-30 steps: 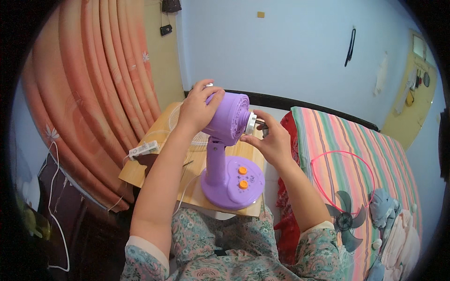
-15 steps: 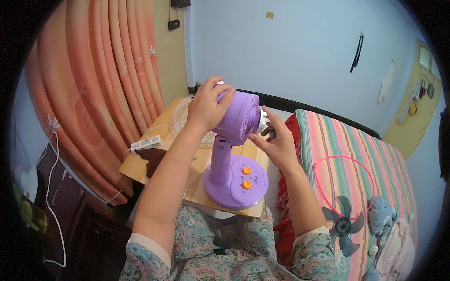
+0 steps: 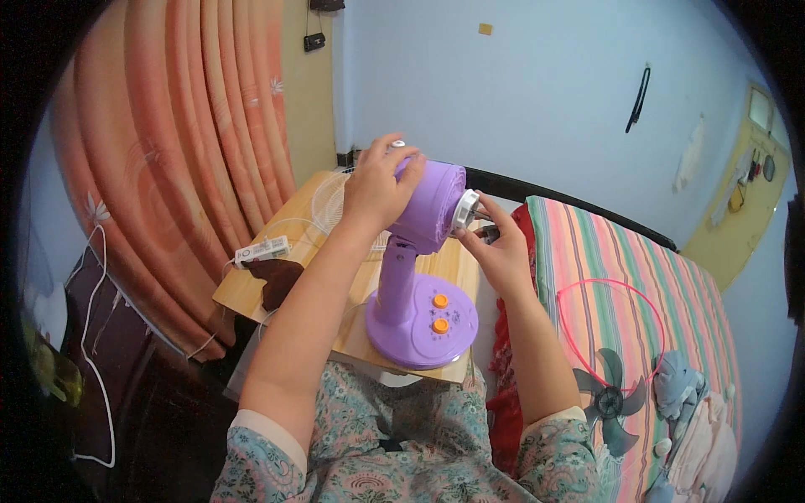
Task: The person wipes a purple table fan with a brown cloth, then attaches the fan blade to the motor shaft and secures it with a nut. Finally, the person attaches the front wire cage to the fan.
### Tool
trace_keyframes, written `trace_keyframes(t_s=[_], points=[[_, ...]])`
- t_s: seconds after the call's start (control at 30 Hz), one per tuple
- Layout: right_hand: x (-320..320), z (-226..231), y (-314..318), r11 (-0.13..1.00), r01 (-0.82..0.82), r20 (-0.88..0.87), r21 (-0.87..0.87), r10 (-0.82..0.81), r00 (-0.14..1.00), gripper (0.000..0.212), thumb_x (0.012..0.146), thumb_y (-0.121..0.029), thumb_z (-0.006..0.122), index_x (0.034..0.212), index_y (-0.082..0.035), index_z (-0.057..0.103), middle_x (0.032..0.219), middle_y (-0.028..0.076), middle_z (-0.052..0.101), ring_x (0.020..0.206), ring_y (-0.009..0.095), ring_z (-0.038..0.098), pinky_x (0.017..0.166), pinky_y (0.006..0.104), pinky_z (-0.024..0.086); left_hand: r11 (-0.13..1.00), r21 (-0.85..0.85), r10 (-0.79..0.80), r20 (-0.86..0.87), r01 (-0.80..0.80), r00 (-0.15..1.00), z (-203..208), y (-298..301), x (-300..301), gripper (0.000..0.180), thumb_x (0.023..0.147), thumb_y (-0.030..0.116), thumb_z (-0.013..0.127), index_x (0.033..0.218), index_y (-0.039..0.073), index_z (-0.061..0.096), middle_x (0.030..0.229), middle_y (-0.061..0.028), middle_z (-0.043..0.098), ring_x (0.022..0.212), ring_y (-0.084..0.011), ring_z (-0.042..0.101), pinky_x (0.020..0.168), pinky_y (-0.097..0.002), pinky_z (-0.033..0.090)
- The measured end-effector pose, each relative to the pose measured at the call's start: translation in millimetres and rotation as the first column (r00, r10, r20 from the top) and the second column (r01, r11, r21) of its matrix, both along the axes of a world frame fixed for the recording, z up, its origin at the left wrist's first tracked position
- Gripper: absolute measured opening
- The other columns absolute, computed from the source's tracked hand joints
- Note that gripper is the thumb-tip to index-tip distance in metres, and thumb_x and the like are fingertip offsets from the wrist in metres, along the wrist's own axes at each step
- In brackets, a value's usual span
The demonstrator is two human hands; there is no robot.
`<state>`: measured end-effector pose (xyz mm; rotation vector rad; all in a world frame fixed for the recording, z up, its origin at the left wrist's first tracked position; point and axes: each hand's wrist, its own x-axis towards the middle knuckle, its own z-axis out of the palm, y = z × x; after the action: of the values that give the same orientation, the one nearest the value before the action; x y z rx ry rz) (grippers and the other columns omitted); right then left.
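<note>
A purple desk fan stands before me without its blade, its round base (image 3: 423,339) bearing two orange knobs. My left hand (image 3: 377,184) is closed over the back of the purple motor housing (image 3: 432,205), thumb along its side, near a small white knob on top. At the housing's front, the thumb and fingers of my right hand (image 3: 503,251) grip the edge of a white ring nut (image 3: 465,211). Fingers partly hide the shaft there. Off to the right, the dark fan blade (image 3: 610,402) lies on the bed, with a pink ring (image 3: 564,323) behind it.
The fan rests on a wooden table (image 3: 335,331). A white wire grille (image 3: 329,201) lies behind it, and a white power strip (image 3: 262,251) with a cord lies at the left. A striped bed (image 3: 637,251) holds clothes (image 3: 700,440) at right. Orange curtains (image 3: 184,151) hang left.
The white ring nut has turned and tipped in my right fingers, showing more of its front. My right hand has shifted slightly. The left hand keeps its hold on the housing.
</note>
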<state>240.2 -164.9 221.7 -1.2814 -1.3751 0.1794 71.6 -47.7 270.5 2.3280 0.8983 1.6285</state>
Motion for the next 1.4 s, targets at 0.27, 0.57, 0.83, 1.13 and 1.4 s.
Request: trace_keyframes(t_s=[0.27, 0.57, 0.83, 1.13, 1.4], points=[[-1, 4, -8, 0.998, 0.056, 0.036, 0.002, -0.056, 0.998, 0.057, 0.080, -0.021, 0.074, 0.132, -0.012, 0.052, 0.102, 0.007, 0.067, 0.078, 0.014, 0.064, 0.072, 0.0287, 0.051, 0.975, 0.220, -0.036, 0.246, -0.019, 0.969, -27, -36, -5, 0.033, 0.090, 0.010, 0.054, 0.123, 0.005, 0.055, 0.127, -0.0142, 0.048, 0.121, -0.0294, 0.046, 0.102, -0.0381, 0.036], [-4, -4, -3, 0.992, 0.069, 0.026, 0.104, -0.072, 0.997, 0.055, 0.080, -0.017, 0.074, 0.130, -0.013, 0.053, 0.101, 0.006, 0.067, 0.072, 0.011, 0.061, 0.066, 0.0273, 0.050, 0.939, 0.001, -0.307, 0.451, 0.344, 0.838, -116, -106, 4, 0.028, 0.088, 0.000, 0.054, 0.117, 0.002, 0.054, 0.117, -0.0116, 0.051, 0.104, -0.0199, 0.054, 0.087, -0.0309, 0.045], [0, -8, -17, 0.982, 0.153, -0.010, 0.113, -0.153, 0.988, 0.054, 0.082, -0.016, 0.072, 0.131, -0.008, 0.050, 0.105, 0.008, 0.062, 0.076, 0.011, 0.061, 0.067, 0.0256, 0.049, 0.575, -0.437, -0.437, 0.550, 0.691, 0.712, -127, -131, 20, 0.039, 0.096, 0.005, 0.050, 0.133, 0.003, 0.040, 0.124, -0.0077, 0.050, 0.108, -0.0160, 0.057, 0.083, -0.0285, 0.051], [-11, -53, -58, 0.979, 0.149, -0.201, 0.142, -0.119, 0.972, 0.055, 0.082, -0.007, 0.069, 0.132, -0.005, 0.044, 0.112, 0.008, 0.056, 0.095, 0.015, 0.056, 0.082, 0.0290, 0.046, 0.115, -0.496, -0.365, 0.785, 0.861, 0.501, -137, -147, 38, 0.046, 0.100, 0.015, 0.044, 0.143, 0.008, 0.031, 0.135, -0.0064, 0.044, 0.123, -0.0160, 0.046, 0.095, -0.0342, 0.045], [-40, -83, -72, 0.974, 0.136, -0.315, 0.183, -0.073, 0.946, 0.056, 0.084, -0.003, 0.064, 0.134, -0.005, 0.038, 0.121, 0.012, 0.050, 0.108, 0.020, 0.050, 0.093, 0.0322, 0.041, -0.071, -0.474, -0.242, 0.862, 0.877, 0.446, -135, -168, 28, 0.043, 0.102, 0.016, 0.040, 0.144, 0.012, 0.032, 0.132, -0.0032, 0.046, 0.119, -0.0133, 0.049, 0.095, -0.0320, 0.045]])
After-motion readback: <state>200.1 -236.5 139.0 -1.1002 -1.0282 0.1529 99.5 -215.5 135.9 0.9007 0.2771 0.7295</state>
